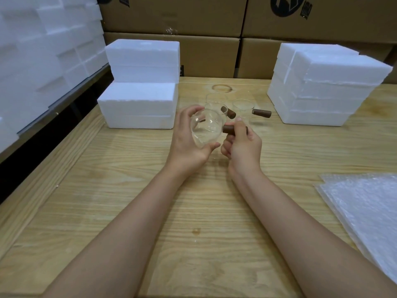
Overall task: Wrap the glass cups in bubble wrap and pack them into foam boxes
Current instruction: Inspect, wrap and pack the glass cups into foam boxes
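Note:
A clear glass cup with a brown wooden side handle is held tilted above the table's middle. My left hand cups its body from the left and below. My right hand pinches the wooden handle. Two more glass cups with wooden handles stand just behind, one in the middle and one to its right. A pile of bubble wrap sheets lies at the table's right edge. White foam boxes are stacked at the left and right.
The wooden table runs under everything. Cardboard cartons form a wall behind the table. More white foam pieces are piled on a shelf to the far left, beyond a dark gap beside the table.

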### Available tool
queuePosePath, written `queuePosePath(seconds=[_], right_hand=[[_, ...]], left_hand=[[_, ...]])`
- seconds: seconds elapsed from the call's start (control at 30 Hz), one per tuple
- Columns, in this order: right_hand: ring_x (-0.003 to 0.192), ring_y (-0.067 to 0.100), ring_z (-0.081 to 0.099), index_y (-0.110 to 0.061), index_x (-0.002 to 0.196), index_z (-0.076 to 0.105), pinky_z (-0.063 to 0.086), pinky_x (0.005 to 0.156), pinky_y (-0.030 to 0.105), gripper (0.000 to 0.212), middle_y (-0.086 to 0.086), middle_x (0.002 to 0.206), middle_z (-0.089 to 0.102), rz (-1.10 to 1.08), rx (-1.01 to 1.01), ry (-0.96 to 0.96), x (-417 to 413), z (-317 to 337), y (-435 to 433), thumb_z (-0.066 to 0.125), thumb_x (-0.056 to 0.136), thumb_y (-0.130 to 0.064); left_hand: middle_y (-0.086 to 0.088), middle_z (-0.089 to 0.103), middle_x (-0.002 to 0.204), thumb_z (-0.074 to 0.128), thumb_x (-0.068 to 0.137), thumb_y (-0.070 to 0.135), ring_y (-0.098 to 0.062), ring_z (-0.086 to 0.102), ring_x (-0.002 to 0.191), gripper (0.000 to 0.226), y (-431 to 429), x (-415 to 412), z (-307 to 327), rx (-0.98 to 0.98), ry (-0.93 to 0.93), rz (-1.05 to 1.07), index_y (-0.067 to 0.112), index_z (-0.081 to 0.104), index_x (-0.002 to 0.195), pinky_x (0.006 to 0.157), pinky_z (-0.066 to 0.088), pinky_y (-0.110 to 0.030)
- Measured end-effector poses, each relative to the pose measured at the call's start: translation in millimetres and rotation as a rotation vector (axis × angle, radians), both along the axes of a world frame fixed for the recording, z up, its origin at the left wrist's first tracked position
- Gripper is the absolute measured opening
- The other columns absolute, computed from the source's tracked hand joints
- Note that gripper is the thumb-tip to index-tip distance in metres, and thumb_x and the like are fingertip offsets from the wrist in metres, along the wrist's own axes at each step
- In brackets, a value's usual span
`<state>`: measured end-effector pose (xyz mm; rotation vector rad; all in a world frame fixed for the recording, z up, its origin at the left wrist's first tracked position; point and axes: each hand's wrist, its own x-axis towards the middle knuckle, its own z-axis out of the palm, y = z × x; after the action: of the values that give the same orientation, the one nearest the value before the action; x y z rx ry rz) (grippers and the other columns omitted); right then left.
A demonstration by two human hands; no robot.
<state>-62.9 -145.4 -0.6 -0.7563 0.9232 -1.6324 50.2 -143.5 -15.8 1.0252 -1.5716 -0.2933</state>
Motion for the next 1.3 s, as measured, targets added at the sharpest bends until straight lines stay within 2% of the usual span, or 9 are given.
queuePosePath(seconds=[0.13,0.23,0.4,0.5,0.73,0.9,1.0,1.2,1.3], right_hand=[[0.034,0.006,0.026,-0.01,0.071,0.052,0.024,0.037,0.014,0.03,-0.009,0.04,0.035,0.038,0.009,-0.003,1,0,-2,0.047,0.099,-0.021],[0.036,0.005,0.03,-0.011,0.076,0.049,0.028,0.038,0.017,0.026,-0.011,0.044,0.043,0.073,-0.037,0.045,2,0,-1,0.048,0.1,-0.022],[0.044,0.006,0.037,-0.013,0.079,0.048,0.034,0.045,0.02,0.021,-0.001,0.061,0.043,0.086,-0.149,0.203,0,-1,1,0.05,0.099,-0.021],[0.047,0.004,0.042,-0.016,0.083,0.049,0.037,0.047,0.018,0.015,-0.006,0.064,0.048,0.069,-0.235,0.27,-1,0,2,0.052,0.097,-0.013],[0.046,0.006,0.042,-0.015,0.092,0.047,0.038,0.047,0.019,0.009,-0.011,0.063,0.05,0.092,-0.283,0.243,-3,-1,2,0.049,0.098,-0.008],[0.046,0.007,0.04,-0.018,0.092,0.047,0.037,0.046,0.02,0.01,-0.01,0.054,0.044,0.14,-0.21,0.152,-5,-4,0,0.047,0.099,-0.01],[0.048,0.005,0.041,-0.02,0.092,0.048,0.036,0.045,0.018,0.012,-0.011,0.056,0.045,0.14,-0.186,0.126,-6,-5,-2,0.047,0.099,-0.01],[0.048,0.002,0.045,-0.023,0.087,0.05,0.037,0.043,0.016,0.014,-0.009,0.06,0.051,0.084,-0.108,0.131,-6,-10,-7,0.046,0.1,-0.019],[0.044,0.004,0.043,-0.023,0.086,0.047,0.036,0.041,0.018,0.016,-0.009,0.052,0.049,0.095,-0.05,0.061,-5,-12,-9,0.043,0.101,-0.02]], left_hand=[[-0.005,0.037,0.118,0.086,0.057,-0.006,-0.003,0.041,0.108,0.074,-2,0,-3,-0.113,-0.06,0.048,-0.008,0.045,0.118,0.099,0.033,-0.008],[-0.002,0.037,0.118,0.085,0.058,-0.004,-0.013,0.047,0.111,0.073,-3,2,-3,-0.08,-0.019,0.041,-0.003,0.044,0.119,0.102,0.04,-0.02],[-0.009,0.049,0.126,0.089,0.056,0.007,-0.023,0.058,0.115,0.08,-3,7,-1,0.094,0.116,-0.016,0.028,0.04,0.116,0.105,0.043,-0.038],[-0.016,0.051,0.126,0.087,0.054,0.011,-0.021,0.064,0.11,0.078,-2,8,1,0.164,0.258,-0.089,0.021,0.046,0.12,0.101,0.047,-0.041],[0.014,0.064,0.106,0.086,0.056,0.022,-0.017,0.068,0.104,0.084,0,10,1,0.287,0.367,-0.113,0.019,0.048,0.131,0.094,0.053,-0.04],[0.011,0.066,0.105,0.084,0.057,0.028,-0.015,0.067,0.094,0.069,-1,7,3,0.298,0.334,-0.076,0.023,0.055,0.119,0.091,0.054,-0.039],[0.006,0.065,0.109,0.084,0.058,0.029,-0.022,0.066,0.101,0.072,0,7,3,0.274,0.302,-0.065,0.021,0.053,0.122,0.09,0.052,-0.039],[-0.007,0.059,0.119,0.09,0.057,0.017,-0.012,0.061,0.11,0.079,3,3,2,0.104,0.112,-0.026,0.017,0.047,0.124,0.096,0.049,-0.04],[-0.002,0.053,0.117,0.09,0.059,0.008,0.002,0.054,0.103,0.077,0,3,-2,0.006,-0.003,0.021,0.009,0.049,0.124,0.095,0.044,-0.02]])
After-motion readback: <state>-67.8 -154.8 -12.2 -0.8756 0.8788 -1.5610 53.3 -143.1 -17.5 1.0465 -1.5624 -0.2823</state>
